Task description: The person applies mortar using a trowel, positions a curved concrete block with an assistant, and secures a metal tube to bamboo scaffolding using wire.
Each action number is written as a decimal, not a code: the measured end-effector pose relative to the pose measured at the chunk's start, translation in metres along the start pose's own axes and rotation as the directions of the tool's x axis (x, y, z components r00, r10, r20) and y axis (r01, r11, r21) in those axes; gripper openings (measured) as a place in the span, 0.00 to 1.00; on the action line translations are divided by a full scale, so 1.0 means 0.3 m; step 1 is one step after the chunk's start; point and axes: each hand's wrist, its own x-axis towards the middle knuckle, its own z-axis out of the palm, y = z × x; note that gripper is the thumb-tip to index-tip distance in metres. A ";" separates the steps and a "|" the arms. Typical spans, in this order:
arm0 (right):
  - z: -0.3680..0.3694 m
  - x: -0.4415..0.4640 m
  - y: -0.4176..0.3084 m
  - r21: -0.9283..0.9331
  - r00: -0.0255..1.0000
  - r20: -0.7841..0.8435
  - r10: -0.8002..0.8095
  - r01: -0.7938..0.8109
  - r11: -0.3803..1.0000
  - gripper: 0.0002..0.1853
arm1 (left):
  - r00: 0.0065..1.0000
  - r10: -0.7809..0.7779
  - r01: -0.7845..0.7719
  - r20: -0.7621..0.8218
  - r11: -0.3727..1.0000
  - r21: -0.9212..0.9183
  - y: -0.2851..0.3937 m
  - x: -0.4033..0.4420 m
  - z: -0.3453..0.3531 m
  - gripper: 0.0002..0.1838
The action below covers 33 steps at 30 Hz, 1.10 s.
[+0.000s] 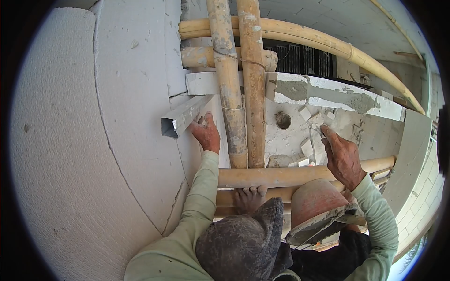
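My left hand (206,134) is closed around a grey metal profile (190,112), whose hollow end points toward the lower left beside the white block wall (136,84). My right hand (344,159) is raised at the right above a bamboo pole (281,177). Its thumb and fingers are pressed together on something thin and pale that I cannot make out. Behind those fingers, broken white block pieces (307,147) lie on a dusty surface. A mortar-crusted reddish bucket (314,201) stands below my right hand.
Two upright bamboo poles (254,93) are between my hands, tied with wire to crossing poles. Beyond them runs a low row of white blocks (328,93) with grey mortar. A round hole (283,120) is nearby. A bare foot (250,199) and a dark cap (239,246) show below.
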 end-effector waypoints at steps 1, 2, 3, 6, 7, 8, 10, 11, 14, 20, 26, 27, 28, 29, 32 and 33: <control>-0.012 -0.007 -0.003 0.009 1.000 0.010 0.020 -0.020 1.000 0.18 | 0.997 -0.042 0.039 -0.059 0.998 -0.054 -0.044 -0.005 0.002 0.22; -0.024 -0.015 -0.007 0.018 0.999 0.021 0.040 -0.041 0.999 0.18 | 0.997 -0.044 0.041 -0.060 0.998 -0.058 -0.038 -0.008 0.001 0.22; -0.036 -0.023 -0.009 0.015 0.999 0.023 0.039 -0.039 0.999 0.18 | 0.992 -0.127 0.128 0.004 0.992 -0.020 -0.031 -0.013 -0.005 0.24; -0.071 -0.043 -0.016 0.066 0.994 0.052 0.096 -0.099 0.993 0.16 | 0.955 -0.275 0.279 0.113 0.960 -0.021 -0.011 -0.030 0.007 0.21; -0.081 -0.048 -0.020 0.083 0.991 0.066 0.119 -0.125 0.989 0.16 | 0.929 -0.333 0.346 0.163 0.936 -0.059 -0.002 -0.037 0.016 0.18; -0.089 -0.053 -0.024 0.102 0.987 0.079 0.142 -0.150 0.983 0.15 | 0.929 -0.331 0.344 0.164 0.937 -0.059 0.017 -0.042 0.020 0.18; -0.099 -0.059 -0.031 0.149 0.984 0.080 0.157 -0.168 0.975 0.14 | 0.927 -0.250 0.262 0.278 0.965 -0.006 0.054 -0.053 0.022 0.20; -0.101 -0.063 -0.034 0.193 0.982 0.086 0.170 -0.184 0.964 0.13 | 0.928 -0.249 0.260 0.279 0.966 -0.004 0.051 -0.062 0.023 0.20; -0.097 -0.077 -0.035 0.262 0.977 0.104 0.189 -0.210 0.942 0.12 | 0.938 -0.105 0.091 0.331 0.994 0.057 0.046 -0.077 0.036 0.23; -0.117 -0.099 -0.044 0.324 0.952 0.177 0.251 -0.297 0.898 0.10 | 0.917 -0.158 0.135 0.366 0.987 0.086 0.070 -0.094 0.043 0.28; -0.126 -0.153 0.003 0.376 0.946 0.171 0.276 -0.321 0.869 0.07 | 0.902 -0.122 0.091 0.415 0.991 0.093 0.026 -0.117 0.052 0.36; -0.130 -0.161 0.014 0.366 0.931 0.187 0.313 -0.362 0.858 0.06 | 0.905 -0.097 0.046 0.414 0.990 0.130 0.020 -0.121 0.055 0.37; -0.134 -0.170 0.022 0.351 0.913 0.206 0.352 -0.404 0.845 0.06 | 0.906 -0.075 0.005 0.416 0.986 0.166 0.013 -0.127 0.055 0.38; -0.134 -0.178 0.028 0.359 0.915 0.207 0.345 -0.400 0.843 0.06 | 0.906 -0.094 0.025 0.413 0.985 0.170 0.017 -0.129 0.060 0.39; -0.129 -0.205 0.036 0.326 0.907 0.216 0.362 -0.416 0.849 0.09 | 0.890 -0.103 0.017 0.445 0.981 0.192 0.033 -0.130 0.064 0.38; -0.127 -0.218 0.045 0.282 0.924 0.201 0.324 -0.371 0.885 0.13 | 0.885 -0.107 0.021 0.454 0.981 0.190 0.039 -0.132 0.064 0.38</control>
